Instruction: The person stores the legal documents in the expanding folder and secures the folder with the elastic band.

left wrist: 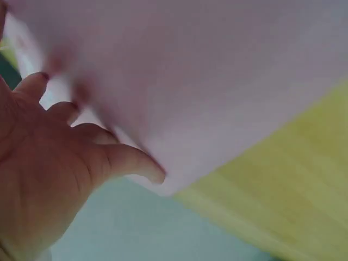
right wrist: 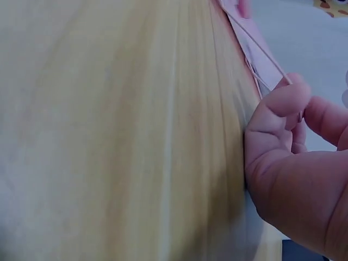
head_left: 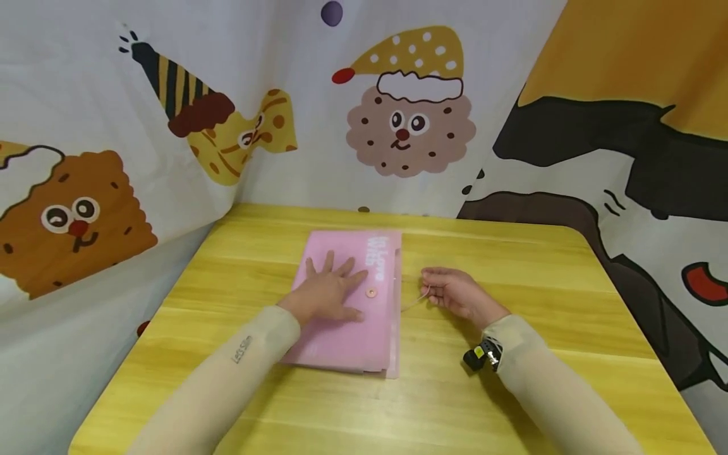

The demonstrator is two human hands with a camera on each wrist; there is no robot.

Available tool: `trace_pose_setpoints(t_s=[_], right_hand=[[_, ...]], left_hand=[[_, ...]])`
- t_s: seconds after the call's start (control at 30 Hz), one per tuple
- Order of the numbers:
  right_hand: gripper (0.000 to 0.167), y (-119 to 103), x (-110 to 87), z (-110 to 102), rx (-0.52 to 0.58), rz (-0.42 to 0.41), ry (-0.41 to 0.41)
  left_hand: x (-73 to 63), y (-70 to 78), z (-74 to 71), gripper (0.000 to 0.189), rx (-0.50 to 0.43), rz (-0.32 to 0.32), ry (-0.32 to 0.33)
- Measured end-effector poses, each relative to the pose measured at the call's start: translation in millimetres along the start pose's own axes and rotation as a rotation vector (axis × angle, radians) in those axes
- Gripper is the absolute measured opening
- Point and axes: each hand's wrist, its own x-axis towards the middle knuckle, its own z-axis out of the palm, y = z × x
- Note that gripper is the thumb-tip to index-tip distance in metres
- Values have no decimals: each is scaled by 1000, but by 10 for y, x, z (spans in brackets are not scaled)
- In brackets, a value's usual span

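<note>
A pink file folder [head_left: 341,344] with white lettering and a small round button [head_left: 371,293] lies flat on the table. Fingers spread wide, my left hand [head_left: 325,294] rests on the folder's cover, left of the button. Off the folder's right edge, my right hand [head_left: 455,294] pinches a thin pale string [head_left: 414,304] between thumb and fingers. The string runs from that edge to the fingertips; the right wrist view shows it stretched straight [right wrist: 258,44]. In the left wrist view the palm and thumb [left wrist: 130,162] show against the pink cover.
The wooden table [head_left: 512,404] has rounded far corners. A white curtain [head_left: 296,183] with cartoon biscuit prints hangs behind and to the left. On my right wrist sits a small black camera on a strap [head_left: 483,354].
</note>
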Motion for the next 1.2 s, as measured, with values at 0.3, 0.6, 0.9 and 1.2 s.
trace_pose_setpoints(t_s=[0.3,0.6,0.9,1.2], right_hand=[[32,-63,69,-56,32,-28,78],[47,-40,114,-154,56,7,-78],[48,-36,126,-208,-138,121,-234],[45,-54,178,-4,-404,26,-318]], left_hand=[[53,-76,18,108,-124,-99,-112],[85,-89,-70,120,-186,-117,-177],[95,-98,-31,121,-203,-118,-149],[111,-104,0,120,-202,-109,-143]])
